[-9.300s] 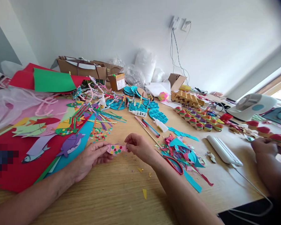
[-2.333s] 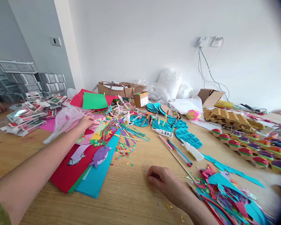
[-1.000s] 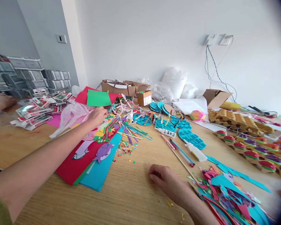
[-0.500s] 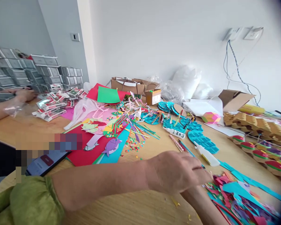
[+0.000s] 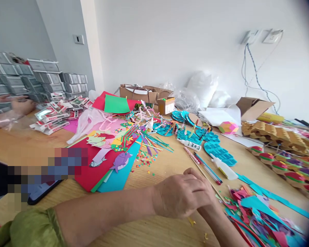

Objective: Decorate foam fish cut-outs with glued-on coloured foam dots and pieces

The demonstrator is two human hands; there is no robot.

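My left hand [image 5: 181, 195] reaches in from the left, below a green sleeve, with its fingers curled and closed. It lies across my right hand [image 5: 194, 173], which comes up from the lower right and is largely covered by it. What the left fingers hold, if anything, is hidden, and the right fingers do not show clearly. Just beyond the hands lie pencils [image 5: 208, 168], a thin wooden stick [image 5: 208, 175] and a glue bottle [image 5: 224, 168]. To their right is a heap of coloured paper scraps [image 5: 262, 209].
Coloured paper sheets [image 5: 89, 171] with a purple paper fish [image 5: 122, 161] lie left of centre. Blue egg trays [image 5: 218, 153] and painted carton pieces [image 5: 279, 164] stand farther right. A phone [image 5: 45, 192] lies at left. Another person's hand [image 5: 23, 104] is near stacked boxes [image 5: 48, 77].
My left hand has drawn back left, its fingers curling in over my right hand. More of the right hand now shows above it. The view has shifted slightly.
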